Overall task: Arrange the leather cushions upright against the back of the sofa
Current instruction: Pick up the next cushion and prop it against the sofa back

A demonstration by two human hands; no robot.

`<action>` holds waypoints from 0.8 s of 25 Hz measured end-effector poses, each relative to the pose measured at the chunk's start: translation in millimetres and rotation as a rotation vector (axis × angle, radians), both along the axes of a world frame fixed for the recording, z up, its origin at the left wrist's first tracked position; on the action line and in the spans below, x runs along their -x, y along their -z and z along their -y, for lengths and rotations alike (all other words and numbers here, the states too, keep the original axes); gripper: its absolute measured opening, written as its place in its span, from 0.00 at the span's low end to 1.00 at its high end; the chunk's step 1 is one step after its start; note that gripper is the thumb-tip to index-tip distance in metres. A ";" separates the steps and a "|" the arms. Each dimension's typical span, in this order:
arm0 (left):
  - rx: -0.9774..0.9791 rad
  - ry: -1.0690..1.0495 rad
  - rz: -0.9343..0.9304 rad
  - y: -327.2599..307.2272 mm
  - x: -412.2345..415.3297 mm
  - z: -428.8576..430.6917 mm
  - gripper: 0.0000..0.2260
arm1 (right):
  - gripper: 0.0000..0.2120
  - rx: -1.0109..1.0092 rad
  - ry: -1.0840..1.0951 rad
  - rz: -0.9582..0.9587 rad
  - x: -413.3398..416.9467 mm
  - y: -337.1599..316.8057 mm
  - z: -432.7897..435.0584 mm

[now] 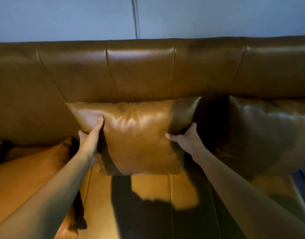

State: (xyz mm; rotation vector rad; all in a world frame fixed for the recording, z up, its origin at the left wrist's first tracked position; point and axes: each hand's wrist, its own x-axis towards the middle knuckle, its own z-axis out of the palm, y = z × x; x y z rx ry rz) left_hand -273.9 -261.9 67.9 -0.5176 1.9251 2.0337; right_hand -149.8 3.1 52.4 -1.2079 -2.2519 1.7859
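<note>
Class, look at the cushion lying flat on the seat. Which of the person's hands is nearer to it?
Left. The left hand grips the held cushion right beside the flat cushion; the right hand is on the held cushion's far side.

Plain blue-grey wall with a thin vertical strip.

The square tan leather cushion is smooth and shiny, with soft wrinkles near its top edge. The long brown leather sofa looks glossy too, with stitched seams. The grey-blue wall looks matt.
</note>
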 end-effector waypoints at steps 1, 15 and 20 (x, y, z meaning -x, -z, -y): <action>-0.006 -0.002 0.008 0.7 0.4 -0.7 0.48 | 0.47 -0.046 -0.028 0.013 -0.7 -0.5 -1.5; -0.005 -0.109 0.024 11.8 9.6 -9.4 0.45 | 0.44 -0.208 -0.095 0.049 2.0 5.3 1.2; 0.119 -0.071 0.070 -0.5 11.0 2.6 0.48 | 0.35 -0.666 -0.253 0.430 -6.3 -16.6 20.9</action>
